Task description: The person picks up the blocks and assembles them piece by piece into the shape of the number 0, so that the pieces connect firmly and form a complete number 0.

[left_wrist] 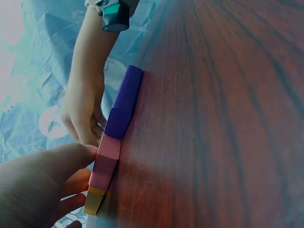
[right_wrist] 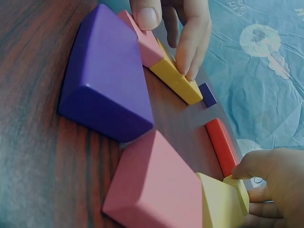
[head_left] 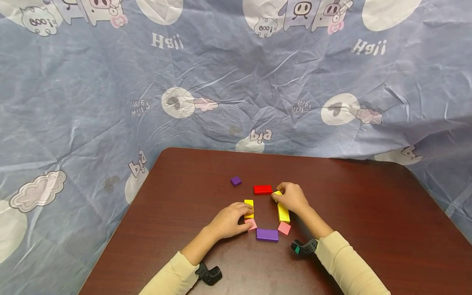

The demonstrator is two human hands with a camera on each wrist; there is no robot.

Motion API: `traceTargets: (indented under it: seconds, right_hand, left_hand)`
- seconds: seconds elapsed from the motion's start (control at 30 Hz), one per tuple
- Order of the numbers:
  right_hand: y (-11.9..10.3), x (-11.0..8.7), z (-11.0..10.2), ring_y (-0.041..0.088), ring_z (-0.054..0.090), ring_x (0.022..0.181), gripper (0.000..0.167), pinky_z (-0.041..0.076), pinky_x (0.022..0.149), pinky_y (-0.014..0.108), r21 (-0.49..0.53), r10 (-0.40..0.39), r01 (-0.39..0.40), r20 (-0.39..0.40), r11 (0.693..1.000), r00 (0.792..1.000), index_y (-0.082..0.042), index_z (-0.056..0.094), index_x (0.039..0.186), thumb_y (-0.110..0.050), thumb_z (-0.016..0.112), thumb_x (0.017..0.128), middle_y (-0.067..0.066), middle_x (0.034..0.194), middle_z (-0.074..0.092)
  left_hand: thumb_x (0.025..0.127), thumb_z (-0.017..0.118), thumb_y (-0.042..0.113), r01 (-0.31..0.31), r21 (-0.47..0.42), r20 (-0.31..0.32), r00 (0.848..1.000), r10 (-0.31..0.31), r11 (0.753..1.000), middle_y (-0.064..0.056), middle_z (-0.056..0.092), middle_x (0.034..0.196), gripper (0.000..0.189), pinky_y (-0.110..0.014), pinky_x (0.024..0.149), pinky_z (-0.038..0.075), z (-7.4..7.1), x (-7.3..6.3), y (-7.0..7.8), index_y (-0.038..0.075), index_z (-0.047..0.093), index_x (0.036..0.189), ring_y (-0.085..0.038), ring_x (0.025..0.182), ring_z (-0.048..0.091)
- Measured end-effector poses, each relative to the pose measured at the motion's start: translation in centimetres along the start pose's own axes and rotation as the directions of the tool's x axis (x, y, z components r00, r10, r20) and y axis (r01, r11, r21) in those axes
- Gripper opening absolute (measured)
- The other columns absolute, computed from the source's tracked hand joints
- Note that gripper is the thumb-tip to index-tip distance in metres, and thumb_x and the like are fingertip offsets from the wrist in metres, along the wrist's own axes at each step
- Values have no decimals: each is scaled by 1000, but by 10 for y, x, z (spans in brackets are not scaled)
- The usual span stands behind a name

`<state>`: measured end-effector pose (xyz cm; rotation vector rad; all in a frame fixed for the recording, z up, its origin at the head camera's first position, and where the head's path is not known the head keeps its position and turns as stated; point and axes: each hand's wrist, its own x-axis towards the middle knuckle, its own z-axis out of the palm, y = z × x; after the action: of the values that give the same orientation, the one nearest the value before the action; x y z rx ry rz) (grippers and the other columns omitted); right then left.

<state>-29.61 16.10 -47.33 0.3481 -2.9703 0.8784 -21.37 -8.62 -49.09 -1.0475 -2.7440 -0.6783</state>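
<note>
Several coloured blocks lie in a ring on the table. My left hand (head_left: 227,220) rests on its left side, the thumb touching a pink block (right_wrist: 153,51) and fingertips on a yellow block (head_left: 248,203) beyond it. Opposite, my right hand (head_left: 292,198) pinches a yellow block (right_wrist: 237,191) between thumb and fingers, at the far end of a longer yellow block (head_left: 283,214). A red block (head_left: 262,189) lies just left of my right fingertips. Nearest me are a purple block (head_left: 267,235) and a second pink block (head_left: 284,228), at the ring's right corner.
A small purple block (head_left: 236,181) lies apart from the ring, at the back left. The dark wooden table (head_left: 368,229) reaches back to a hanging grey-blue printed cloth (head_left: 228,73). Each wrist wears a black band.
</note>
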Motion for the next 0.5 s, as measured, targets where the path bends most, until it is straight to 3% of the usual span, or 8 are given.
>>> traceTargets:
  seconds: [0.5]
  right_hand:
    - [0, -7, -2, 22, 54, 73, 26, 47, 65, 35, -21, -12, 12, 0, 1000, 1000, -1, 71, 94, -23, 75, 81, 6, 80, 63]
  left_hand:
    - [89, 68, 25, 14, -7, 9, 1000, -13, 1000, -3, 64, 122, 32, -31, 104, 39, -2, 0, 2, 8, 69, 116, -20, 120, 55]
